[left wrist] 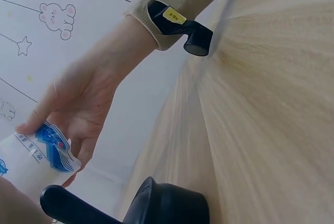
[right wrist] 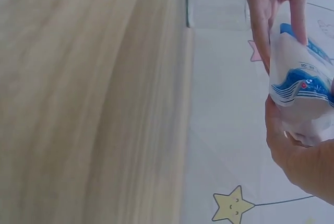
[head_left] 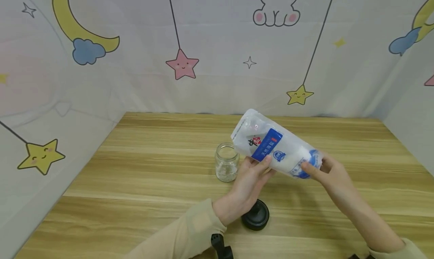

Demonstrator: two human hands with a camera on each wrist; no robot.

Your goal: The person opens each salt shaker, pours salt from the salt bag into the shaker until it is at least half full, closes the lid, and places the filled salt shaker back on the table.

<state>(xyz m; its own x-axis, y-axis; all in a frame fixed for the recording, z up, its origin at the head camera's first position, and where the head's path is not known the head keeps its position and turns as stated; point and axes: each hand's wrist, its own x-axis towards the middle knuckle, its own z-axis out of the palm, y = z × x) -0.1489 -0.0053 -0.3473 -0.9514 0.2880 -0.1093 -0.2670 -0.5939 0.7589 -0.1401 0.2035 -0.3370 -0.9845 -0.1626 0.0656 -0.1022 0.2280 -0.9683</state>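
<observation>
A white and blue plastic bag of salt point(head_left: 279, 148) is held tilted above the table, its upper left end over the rim of a clear glass jar point(head_left: 226, 165). My left hand point(head_left: 246, 185) grips the bag from below near its middle, thumb on the front. At the lower right end, my right hand point(head_left: 333, 176) holds the bag's bottom between thumb and fingers. The right wrist view shows the bag point(right wrist: 302, 83) between both hands. The jar stands upright, uncovered. Partly behind my left wrist, a black knobbed lid point(head_left: 256, 216) lies on the table.
The wood-grain table point(head_left: 135, 168) reaches back to a pale curtain point(head_left: 217, 93) printed with stars and moons. Black wrist cameras sit at both cuffs; the left one point(head_left: 222, 247) shows at the bottom of the head view.
</observation>
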